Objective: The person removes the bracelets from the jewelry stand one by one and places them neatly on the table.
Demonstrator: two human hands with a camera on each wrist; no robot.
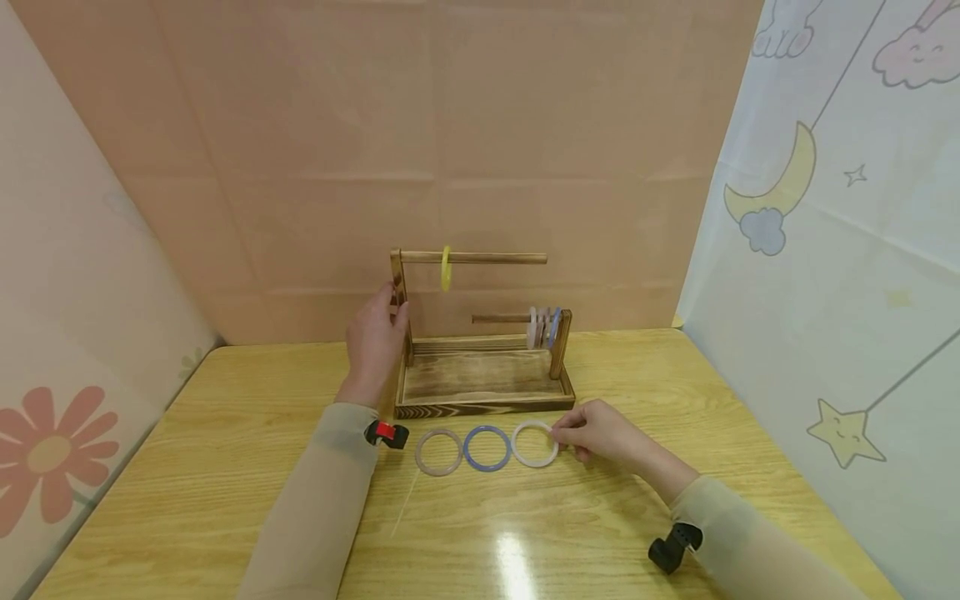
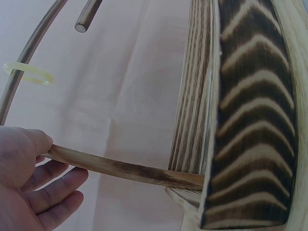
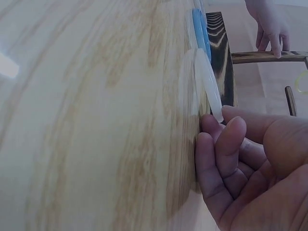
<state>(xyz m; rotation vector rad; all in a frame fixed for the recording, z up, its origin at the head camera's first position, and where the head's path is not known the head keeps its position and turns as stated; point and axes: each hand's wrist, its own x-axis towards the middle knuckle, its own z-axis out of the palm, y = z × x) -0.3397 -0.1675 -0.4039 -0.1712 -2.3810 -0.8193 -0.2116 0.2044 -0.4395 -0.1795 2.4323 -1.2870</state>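
Observation:
A wooden bangle stand [image 1: 487, 408] has a tall left post [image 2: 120, 167], which my left hand [image 1: 375, 337] holds between thumb and fingers. On the table in front lie a greyish-pink bangle [image 1: 439, 474], a blue bangle [image 1: 487, 469] and a white bangle [image 1: 534, 465] in a row. My right hand [image 1: 603, 433] pinches the white bangle's right edge with thumb and forefinger; the right wrist view shows this bangle [image 3: 210, 86] edge-on. A yellow bangle [image 1: 446, 269] hangs from the stand's upper bar [image 1: 502, 258].
Several bangles [image 1: 532, 327] hang on the lower bar [image 1: 495, 318], close to the short right post [image 1: 561, 342]. The stand sits near the back of the wooden table [image 1: 247, 467]. Behind it rises a brown backdrop [image 1: 300, 125], with printed cloth panels at either side.

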